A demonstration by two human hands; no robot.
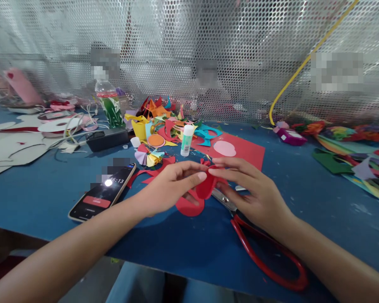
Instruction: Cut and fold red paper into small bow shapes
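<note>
Between my two hands is a folded piece of red paper, held above the table. My left hand pinches its left side between thumb and fingers. On the other side, the fingers of my right hand close on its upper right edge. A round red paper piece lies on the table just under the held one. Red-handled scissors rest beneath my right hand and forearm, blades pointing away and partly hidden. A white and green glue stick stands upright beyond my hands.
Left of my arm lies a phone with its screen lit. A red sheet bears a pink paper oval. Coloured paper scraps, a plastic bottle and a black box stand behind, before a perforated metal wall.
</note>
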